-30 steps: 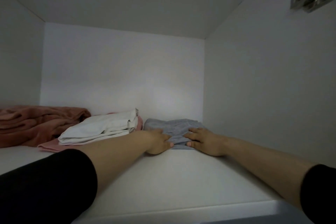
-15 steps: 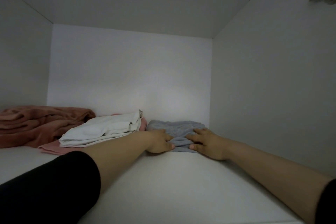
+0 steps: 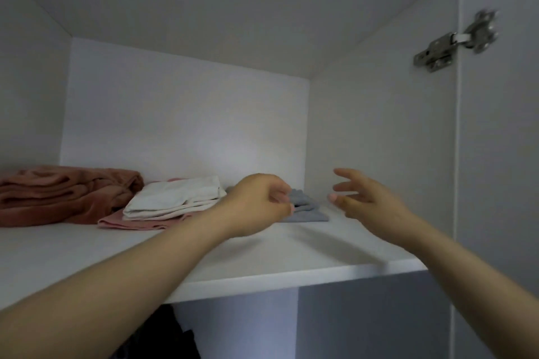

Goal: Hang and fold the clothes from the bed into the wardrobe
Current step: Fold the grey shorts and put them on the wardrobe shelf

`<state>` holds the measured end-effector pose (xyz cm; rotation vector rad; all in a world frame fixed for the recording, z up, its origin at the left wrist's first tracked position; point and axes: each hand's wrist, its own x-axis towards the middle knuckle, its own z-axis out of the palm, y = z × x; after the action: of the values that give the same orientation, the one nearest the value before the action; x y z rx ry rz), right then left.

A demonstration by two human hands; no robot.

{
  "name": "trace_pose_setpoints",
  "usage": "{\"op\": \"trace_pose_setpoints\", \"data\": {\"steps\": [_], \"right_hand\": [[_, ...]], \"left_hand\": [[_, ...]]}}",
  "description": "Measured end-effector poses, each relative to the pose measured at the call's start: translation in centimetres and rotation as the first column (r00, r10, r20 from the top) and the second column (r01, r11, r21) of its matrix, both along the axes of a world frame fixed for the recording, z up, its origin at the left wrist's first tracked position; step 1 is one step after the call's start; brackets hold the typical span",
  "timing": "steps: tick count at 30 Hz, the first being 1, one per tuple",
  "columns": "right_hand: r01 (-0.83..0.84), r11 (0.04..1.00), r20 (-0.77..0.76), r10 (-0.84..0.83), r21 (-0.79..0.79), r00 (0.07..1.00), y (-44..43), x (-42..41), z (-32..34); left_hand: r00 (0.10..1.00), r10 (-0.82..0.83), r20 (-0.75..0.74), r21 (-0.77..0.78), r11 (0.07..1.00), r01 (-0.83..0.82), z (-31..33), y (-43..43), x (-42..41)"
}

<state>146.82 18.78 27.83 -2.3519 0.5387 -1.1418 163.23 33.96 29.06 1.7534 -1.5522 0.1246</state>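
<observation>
The left hand (image 3: 256, 201) hangs above the shelf (image 3: 262, 280) with its fingers loosely curled and nothing in them. It partly covers the near left corner of the grey folded garment (image 3: 307, 210), and I cannot tell whether the fingertips touch the cloth. The right hand (image 3: 369, 202) is raised beside it, fingers spread and straight, also holding nothing. A gap separates the two hands.

The grey folded garment lies flat on the shelf, towards the back and near the right side wall, with a strip of bare shelf between its right edge and that wall. Just to its left sits a white folded garment (image 3: 175, 195) stacked on a pink one (image 3: 131, 223), whose edge juts forward beneath it. Further left, a rust-coloured fleece (image 3: 58, 195) lies bunched near the back wall.

A broad band of bare shelf runs from the garments' front edges to the shelf's front lip, and both forearms reach over it. The compartment is tall above the stacks. On the right, a metal hinge (image 3: 455, 44) joins the side wall to the open door (image 3: 495, 183). Dark clothing (image 3: 163, 335) shows below the shelf.
</observation>
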Motion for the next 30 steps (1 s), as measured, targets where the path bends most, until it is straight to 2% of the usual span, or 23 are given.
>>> {"op": "trace_pose_setpoints", "data": {"steps": [2,5,10,15,19,30], "right_hand": [[0.019,0.997,0.146,-0.03,0.075,0.989,3.6,-2.9,-1.0],[0.05,0.986,0.257,-0.09,0.159,0.962,8.5,-6.8,-2.8],[0.137,0.958,0.371,-0.227,0.253,0.9,14.8,-12.1,-6.2],[0.099,0.908,0.518,-0.319,0.408,0.794,19.6,-17.2,-10.6],[0.118,0.878,0.539,-0.386,0.464,0.748,21.9,-21.5,-13.0],[0.287,0.802,0.52,-0.568,0.524,0.638,25.7,-31.6,-15.6]], "left_hand": [[0.989,-0.113,-0.099,-0.148,0.984,0.097,-1.2,2.3,-2.2],[0.917,-0.291,-0.272,-0.277,0.936,0.215,-3.4,5.0,-5.3],[0.77,-0.455,-0.448,-0.351,0.881,0.317,-5.9,6.6,-11.4],[0.572,-0.54,-0.618,-0.4,0.842,0.362,-9.7,7.8,-18.0],[0.409,-0.54,-0.736,-0.416,0.836,0.358,-13.5,9.2,-23.0],[0.231,-0.569,-0.79,-0.385,0.752,0.535,-16.6,9.5,-32.3]]}}
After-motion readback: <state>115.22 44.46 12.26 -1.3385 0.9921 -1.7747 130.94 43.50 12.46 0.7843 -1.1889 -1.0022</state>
